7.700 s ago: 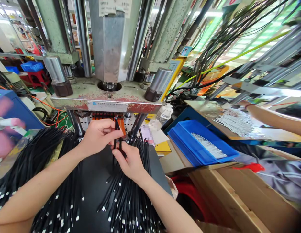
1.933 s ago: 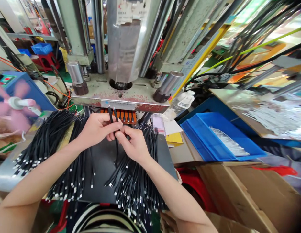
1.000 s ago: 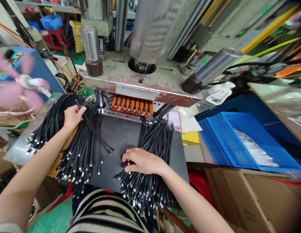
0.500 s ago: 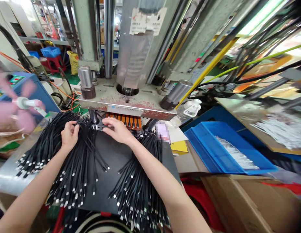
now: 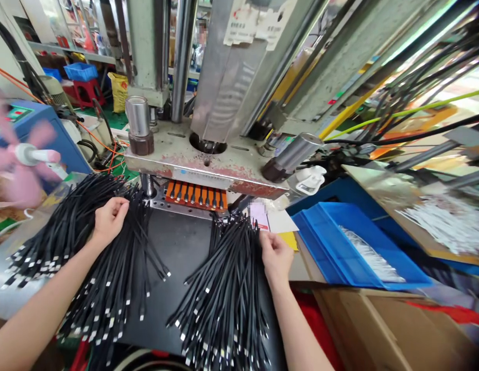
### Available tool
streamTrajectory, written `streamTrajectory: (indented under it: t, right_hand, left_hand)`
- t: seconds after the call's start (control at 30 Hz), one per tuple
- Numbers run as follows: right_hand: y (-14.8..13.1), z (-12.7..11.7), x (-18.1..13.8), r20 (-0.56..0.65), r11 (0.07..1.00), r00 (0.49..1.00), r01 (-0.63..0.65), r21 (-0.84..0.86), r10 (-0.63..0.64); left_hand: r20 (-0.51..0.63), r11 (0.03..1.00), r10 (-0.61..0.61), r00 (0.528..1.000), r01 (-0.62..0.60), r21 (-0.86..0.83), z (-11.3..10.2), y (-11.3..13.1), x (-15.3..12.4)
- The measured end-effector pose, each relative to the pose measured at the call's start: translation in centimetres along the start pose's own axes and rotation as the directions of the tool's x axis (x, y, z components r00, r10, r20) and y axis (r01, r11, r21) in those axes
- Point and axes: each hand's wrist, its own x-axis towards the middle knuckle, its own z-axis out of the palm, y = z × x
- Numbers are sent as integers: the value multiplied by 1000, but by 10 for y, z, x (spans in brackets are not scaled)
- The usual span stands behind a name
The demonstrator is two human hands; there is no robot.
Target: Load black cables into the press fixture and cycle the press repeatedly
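The right hand [image 5: 276, 255] has crossed over since half a second ago, when it reached in front of the press [image 5: 239, 166] near the left end of the orange block [image 5: 197, 197]; now it is at the outer edge of the right pile of black cables [image 5: 232, 273], near its upper end and just below the white paper [image 5: 280, 219]. Its fingers are curled together, but whether they pinch a cable I cannot tell. The left hand [image 5: 111, 220] has stayed at the upper part of the left pile of black cables [image 5: 112, 273], fingers bent inward, their grip hidden. About two seconds ago both hands met in front of the press with cables between them; now they are well apart, with the black tabletop [image 5: 177, 245] showing between the piles. The orange block, partly covered by the right hand half a second ago, now shows its whole row of black connectors.
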Motion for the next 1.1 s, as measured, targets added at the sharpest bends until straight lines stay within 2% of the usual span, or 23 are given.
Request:
streamTrajectory:
  t: [0.07,0.2,0.37,0.5,0.63,0.73,0.8,0.83,0.9,0.97,1.03,1.1]
  right_hand:
    - [3,2,0,4,999,1000,-15,42,15]
    - [-6,6,1,85,1000,996,1,30,-3]
    - [-6,2,2,78,998,997,-22,60,17]
    - [-2,1,1,124,1000,992,25,-6,-24]
    - [-19,0,-11,179,973,972,177,-149,-150]
    - [-47,3,-19,289,919,904,367,-148,-315]
    - [-67,11,-17,320,890,861,445,-101,-395]
    - [-77,17,-14,327,880,846,468,-82,-420]
    - [-93,33,-2,343,866,823,497,-49,-453]
    - [-104,52,13,372,851,799,523,-43,-472]
    - [-110,73,28,407,835,791,539,-108,-458]
    - [-113,93,42,427,827,820,509,-239,-381]
  left_hand:
    - [17,1000,6,1000,-7,23,-1,3,-1]
    - [27,999,26,999,-27,45,-3,4,-1]
    - [31,995,76,997,-78,66,-3,1,-2]
    - [42,986,140,989,-143,83,-5,-1,-5]
    - [103,975,195,975,-204,88,-10,10,0]
    - [294,986,142,945,-160,38,-3,28,10]
    - [456,997,76,887,-53,-63,14,41,17]
    - [508,990,20,861,53,-128,26,47,21]
    - [548,926,-120,828,293,-240,56,56,29]
    - [533,844,-240,811,446,-298,91,61,40]
    - [491,825,-284,824,471,-312,123,64,54]
    - [424,845,-274,863,427,-323,149,65,69]
